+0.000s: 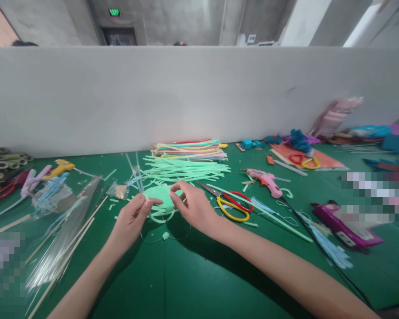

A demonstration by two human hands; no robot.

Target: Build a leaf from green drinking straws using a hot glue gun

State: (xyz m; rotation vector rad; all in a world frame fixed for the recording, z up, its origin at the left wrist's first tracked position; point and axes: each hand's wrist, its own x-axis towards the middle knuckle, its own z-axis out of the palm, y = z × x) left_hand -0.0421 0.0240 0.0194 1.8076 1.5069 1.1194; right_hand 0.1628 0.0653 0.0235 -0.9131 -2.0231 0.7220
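The green table (193, 283) spreads under everything, and across it, beyond my hands, lies a loose heap of green strips (189, 167). My right hand (194, 206) curls its thumb and forefinger toward the right side of the round green piece (161, 193); I can't tell whether they pinch anything. My left hand (130, 218) has its thumb pressed to its fingers at the piece's left side, its catch hidden. The piece sits between my hands. Scissors (233, 205) lie with blades apart just beside my right hand; a careless sweep could nick me. The pink glue gun (267, 180) lies farther right, and tugging its cord could drag it. Nearest me, the thin loop (149, 242) could snag or kink if I pull unevenly.
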